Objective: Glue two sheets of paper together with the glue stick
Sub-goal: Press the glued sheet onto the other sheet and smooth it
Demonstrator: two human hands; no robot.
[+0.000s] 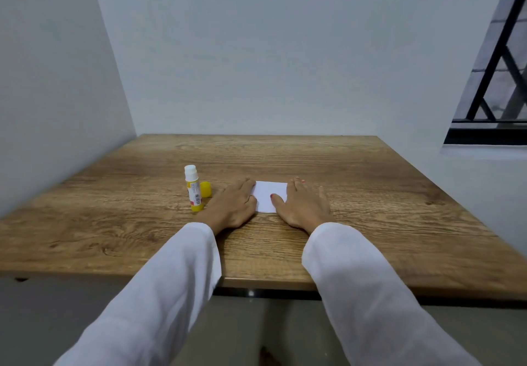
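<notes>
A small white paper (268,196) lies flat in the middle of the wooden table (285,163); I cannot tell whether it is one sheet or two stacked. My left hand (232,207) lies flat on its left edge, fingers straight. My right hand (303,204) presses flat on its right side, thumb on the paper. The glue stick (193,188) stands upright to the left of my left hand, uncapped, white glue showing on top. Its yellow cap (205,189) sits just behind it on the table.
White walls close off the table at the left and back. A window with black bars (496,80) is at the right. The table's front edge (285,283) is near my sleeves.
</notes>
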